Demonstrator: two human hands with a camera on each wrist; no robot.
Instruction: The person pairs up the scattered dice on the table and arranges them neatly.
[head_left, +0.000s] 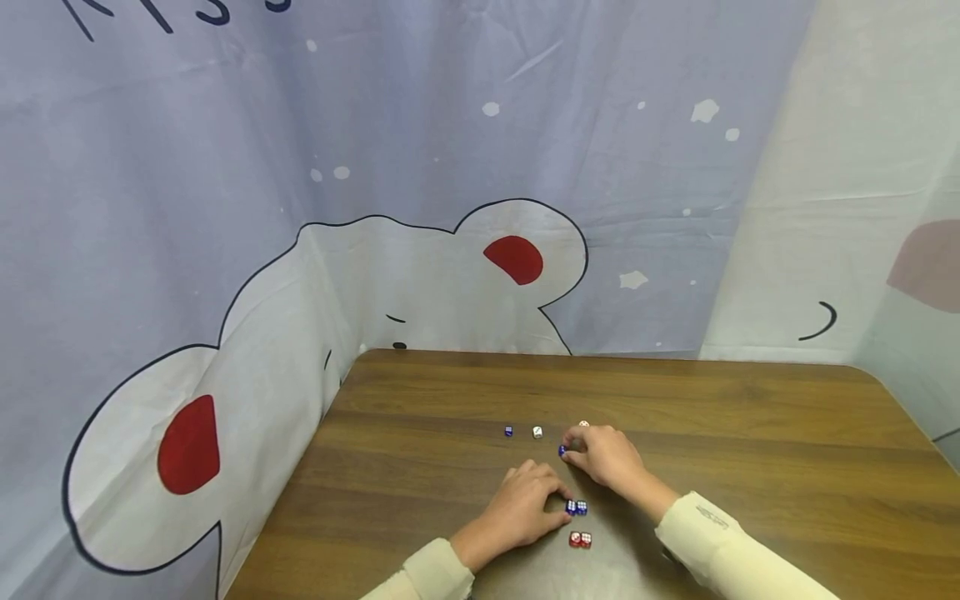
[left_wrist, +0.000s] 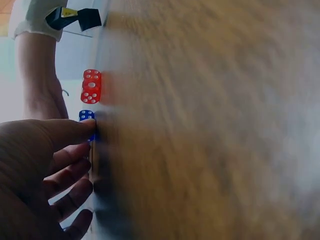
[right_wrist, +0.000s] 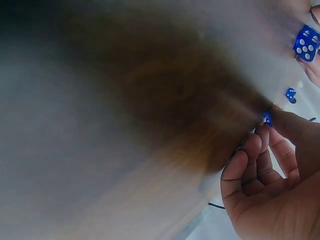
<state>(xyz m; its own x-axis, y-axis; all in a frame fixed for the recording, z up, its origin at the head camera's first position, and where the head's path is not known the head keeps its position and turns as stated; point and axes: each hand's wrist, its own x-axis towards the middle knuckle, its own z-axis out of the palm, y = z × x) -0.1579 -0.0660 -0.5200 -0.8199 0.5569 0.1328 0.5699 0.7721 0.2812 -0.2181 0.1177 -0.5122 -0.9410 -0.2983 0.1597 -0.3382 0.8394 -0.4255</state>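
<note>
- The blue pair (head_left: pixel 577 507), two dice side by side on the table (head_left: pixel 750 467), serves as the clock's centre, 12 pointing to the table's far edge.
- The left hand (head_left: pixel 528 503) comes in from about 9 o'clock, thumb and forefinger pinching the nearer die of the pair; its other fingers are slightly spread.
- The single blue die (head_left: pixel 562 450) sits between 11 and 12 o'clock, pinched by thumb and forefinger of the right hand (head_left: pixel 610 457), its remaining fingers curled in.
- The red pair (head_left: pixel 581 539) lies just beside at 6 o'clock; a white die (head_left: pixel 537 432) is near 11, a far blue die (head_left: pixel 508 432) between 10 and 11, and a half-hidden die (head_left: pixel 583 424) at 12, behind the right hand.
- The dice look like hard, glossy plastic: likely very light, stiff and hard to break.
- Smooth faces and rounded corners probably make them a little slippery, easily nudged.
- Best hold: fingertips flat on two opposite side faces, low and square, squeezing gently; a corner grip could twist one loose.
</note>
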